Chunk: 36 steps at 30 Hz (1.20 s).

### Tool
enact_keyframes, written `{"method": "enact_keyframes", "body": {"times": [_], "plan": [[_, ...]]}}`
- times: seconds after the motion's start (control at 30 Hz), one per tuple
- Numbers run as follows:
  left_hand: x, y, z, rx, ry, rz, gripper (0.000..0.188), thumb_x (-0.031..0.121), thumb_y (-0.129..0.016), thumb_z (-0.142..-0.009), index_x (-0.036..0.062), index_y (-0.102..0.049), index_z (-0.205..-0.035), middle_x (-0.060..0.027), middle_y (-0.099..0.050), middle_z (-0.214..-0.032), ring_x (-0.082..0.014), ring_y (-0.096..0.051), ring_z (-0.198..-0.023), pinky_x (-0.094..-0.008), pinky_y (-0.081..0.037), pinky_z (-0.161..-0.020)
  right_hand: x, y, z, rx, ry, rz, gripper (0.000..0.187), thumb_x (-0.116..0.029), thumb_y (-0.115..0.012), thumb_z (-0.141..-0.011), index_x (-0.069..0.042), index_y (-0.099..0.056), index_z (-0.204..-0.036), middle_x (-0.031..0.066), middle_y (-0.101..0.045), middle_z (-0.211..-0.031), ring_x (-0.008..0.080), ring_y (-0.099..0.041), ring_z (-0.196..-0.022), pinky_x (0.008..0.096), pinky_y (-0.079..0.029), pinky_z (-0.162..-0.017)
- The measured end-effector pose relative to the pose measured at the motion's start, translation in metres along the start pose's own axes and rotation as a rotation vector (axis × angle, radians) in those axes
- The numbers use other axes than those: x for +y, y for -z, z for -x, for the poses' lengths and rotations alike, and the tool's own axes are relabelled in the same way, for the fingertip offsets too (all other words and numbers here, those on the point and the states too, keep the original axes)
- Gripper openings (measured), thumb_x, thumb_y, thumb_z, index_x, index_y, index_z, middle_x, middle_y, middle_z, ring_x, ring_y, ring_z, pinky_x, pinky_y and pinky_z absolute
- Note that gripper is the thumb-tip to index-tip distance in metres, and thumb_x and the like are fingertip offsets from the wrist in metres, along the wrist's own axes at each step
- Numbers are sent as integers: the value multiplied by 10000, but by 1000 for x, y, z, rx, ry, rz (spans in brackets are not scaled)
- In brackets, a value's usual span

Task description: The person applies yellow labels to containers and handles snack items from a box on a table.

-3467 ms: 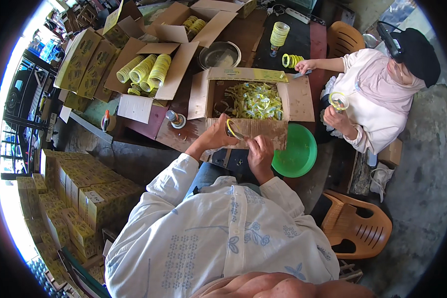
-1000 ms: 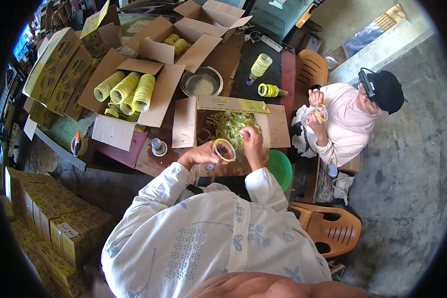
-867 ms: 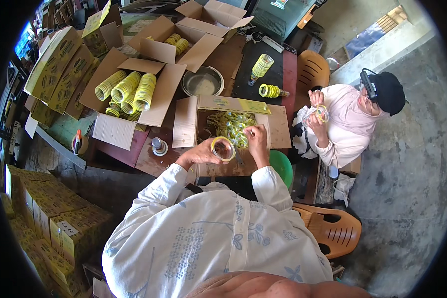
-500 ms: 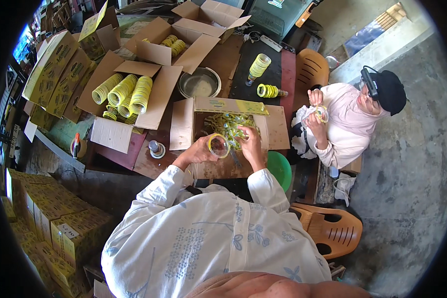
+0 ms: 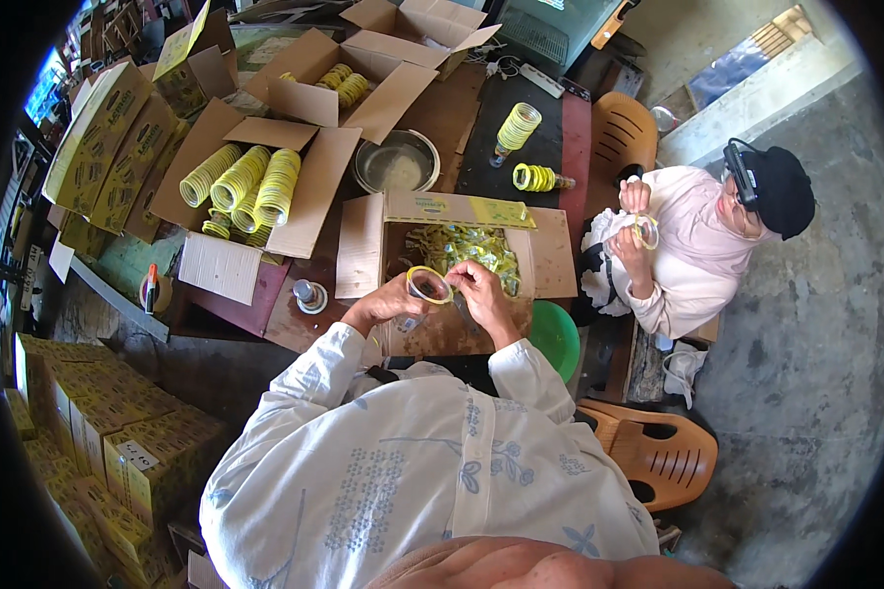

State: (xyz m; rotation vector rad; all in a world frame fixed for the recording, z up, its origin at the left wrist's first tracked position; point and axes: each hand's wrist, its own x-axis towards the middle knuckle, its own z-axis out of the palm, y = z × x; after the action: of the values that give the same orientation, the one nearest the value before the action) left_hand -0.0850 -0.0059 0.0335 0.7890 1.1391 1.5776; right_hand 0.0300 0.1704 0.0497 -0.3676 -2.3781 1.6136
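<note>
My left hand (image 5: 388, 302) is closed round a clear plastic cup (image 5: 424, 287) with a yellow rim, its mouth tilted up towards me. At the cup's right edge my right hand (image 5: 483, 296) has its fingertips pinched together. What is between them, if anything, is too small to make out. Both hands are over the near side of an open cardboard box (image 5: 552, 257), whose flaps are spread. Inside it lies a heap of small shiny yellow-green packets (image 5: 469, 243), partly hidden by my right hand.
Another open carton (image 5: 309, 182) holds stacked yellow-rimmed cups (image 5: 243, 179). A metal bowl (image 5: 395, 162) stands behind my box, and cup stacks (image 5: 518, 128) are at the far right. A green basin (image 5: 556, 339) is near my right forearm. A co-worker (image 5: 692, 231) sits at right, holding a cup.
My right hand has come from over the packets back towards me, to the cup's rim. The cup has shifted slightly left. The co-worker's hands and head have moved a little.
</note>
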Motion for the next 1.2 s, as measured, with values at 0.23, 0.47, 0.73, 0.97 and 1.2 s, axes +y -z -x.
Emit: {"method": "enact_keyframes", "body": {"times": [0.23, 0.47, 0.73, 0.97, 1.2], "plan": [[14, 9, -1, 8, 130, 47, 324, 86, -773, -732, 50, -624, -1019, -4, -604, -829, -105, -561, -737, -284, -485, -700, 4, -7, -14, 27, -151, -349, 101, -97, -687, -908, -1, -661, -931, 16, -651, -790, 85, -583, -744, 255, -480, -717], [-4, 18, -4, 215, -82, -352, 541, 188, -835, -724, 25, -551, -1154, -30, -602, -963, -160, -578, -919, -310, -475, -856, 47, 16, 9, 143, 30, 406, 155, -142, -714, -854, -2, -655, -886, 138, -649, -831, 277, -643, -775, 383, -516, -736], [-6, 14, 1, 262, -61, -548, 607, 304, -833, -741, -13, -532, -1162, -140, -639, -1068, -243, -625, -983, -349, -484, -908, 76, -2, 73, 279, -5, 701, 343, -146, -843, -682, -56, -612, -920, 93, -635, -827, 267, -625, -813, 397, -498, -721], [-3, 0, 5, 299, -35, -546, 591, 288, -769, -759, -11, -469, -1170, -194, -642, -1107, -297, -628, -1063, -389, -481, -941, 91, -12, 73, 297, -224, 524, 293, -100, -811, -711, -44, -608, -913, 97, -624, -813, 302, -610, -827, 423, -487, -745], [-32, -12, 7, 379, -20, -649, 660, 182, -724, -728, 8, -355, -1248, -193, -636, -1040, -294, -631, -985, -385, -483, -910, 76, -12, 75, 320, -89, 467, 171, -36, -744, -760, -45, -608, -862, 124, -608, -846, 318, -599, -809, 423, -480, -719]]}}
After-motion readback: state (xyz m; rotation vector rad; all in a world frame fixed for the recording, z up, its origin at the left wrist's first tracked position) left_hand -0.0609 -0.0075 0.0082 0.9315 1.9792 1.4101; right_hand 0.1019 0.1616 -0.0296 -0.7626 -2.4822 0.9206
